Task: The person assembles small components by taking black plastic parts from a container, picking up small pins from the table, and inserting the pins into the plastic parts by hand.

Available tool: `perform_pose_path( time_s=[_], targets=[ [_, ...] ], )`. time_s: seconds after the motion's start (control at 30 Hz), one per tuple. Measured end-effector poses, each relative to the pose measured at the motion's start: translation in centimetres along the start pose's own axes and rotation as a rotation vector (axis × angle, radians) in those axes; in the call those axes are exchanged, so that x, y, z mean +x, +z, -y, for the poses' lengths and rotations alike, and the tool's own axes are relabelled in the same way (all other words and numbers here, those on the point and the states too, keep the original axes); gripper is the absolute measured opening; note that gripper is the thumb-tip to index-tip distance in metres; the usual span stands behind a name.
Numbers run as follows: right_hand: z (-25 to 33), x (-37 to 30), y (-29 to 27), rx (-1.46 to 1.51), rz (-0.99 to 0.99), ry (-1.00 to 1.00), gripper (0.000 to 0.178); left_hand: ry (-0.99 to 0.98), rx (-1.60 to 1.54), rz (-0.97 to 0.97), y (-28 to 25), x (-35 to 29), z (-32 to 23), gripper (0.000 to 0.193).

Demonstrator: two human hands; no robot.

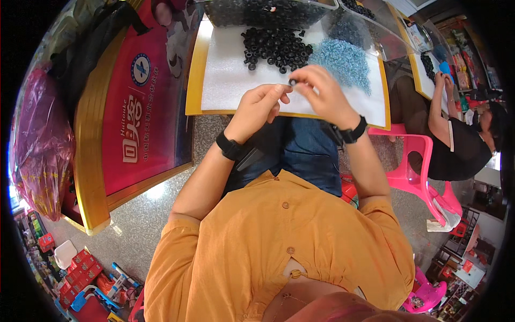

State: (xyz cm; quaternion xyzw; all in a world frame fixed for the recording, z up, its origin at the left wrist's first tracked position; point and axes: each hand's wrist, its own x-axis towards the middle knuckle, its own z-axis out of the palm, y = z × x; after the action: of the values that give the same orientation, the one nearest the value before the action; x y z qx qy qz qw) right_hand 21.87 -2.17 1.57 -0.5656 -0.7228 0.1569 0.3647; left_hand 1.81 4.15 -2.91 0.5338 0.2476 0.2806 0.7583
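Observation:
Over the near edge of the white-topped table point(230, 99), my two hands meet with their fingertips close together. My right hand point(330, 96) pinches a small black ring-shaped part point(292, 82) between thumb and fingers. Just left of it, my left hand point(258, 107) is closed in a pinch, and whatever lies between its fingertips is too small to make out. Beyond my hands lies a heap of similar black parts point(276, 48). To the right of that heap spreads a pile of small light-blue, shiny pieces point(346, 61).
A clear plastic bin point(268, 16) of black parts stands at the table's far side. On the left is a pink-fronted counter point(120, 182) with yellow edging. To the right stands a pink plastic chair point(418, 161); another person point(456, 129) works at a second table.

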Motion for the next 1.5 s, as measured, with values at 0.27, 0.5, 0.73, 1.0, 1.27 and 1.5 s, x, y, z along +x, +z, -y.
perform_pose_path(
  time_s=[0.27,0.5,0.73,1.0,1.27,1.5],
  targets=[
    [-0.1,-3.4,1.7,0.283,-0.039,-0.040,0.021,-0.206,-0.175,0.206,-0.3,-0.2,0.5,0.032],
    [-3.6,-4.1,-1.6,0.025,-0.226,0.168,0.019,-0.112,-0.030,0.080,0.4,-0.4,-0.5,0.026],
    [-6.8,-3.2,-2.9,-0.530,-0.145,0.212,0.017,-0.079,0.051,0.030,-0.4,0.3,1.0,0.026],
    [-5.3,-2.4,-1.6,-0.422,-0.133,0.179,0.013,-0.076,0.048,0.039,-0.2,0.4,1.3,0.028],
    [-1.3,-3.3,3.8,0.895,-0.181,0.557,0.018,-0.151,-0.246,-0.003,1.1,-0.2,0.2,0.024],
    [-0.8,-3.9,4.9,0.895,-0.207,0.459,0.016,-0.267,-0.270,0.043,0.8,-0.4,-0.3,0.020]
  ],
)
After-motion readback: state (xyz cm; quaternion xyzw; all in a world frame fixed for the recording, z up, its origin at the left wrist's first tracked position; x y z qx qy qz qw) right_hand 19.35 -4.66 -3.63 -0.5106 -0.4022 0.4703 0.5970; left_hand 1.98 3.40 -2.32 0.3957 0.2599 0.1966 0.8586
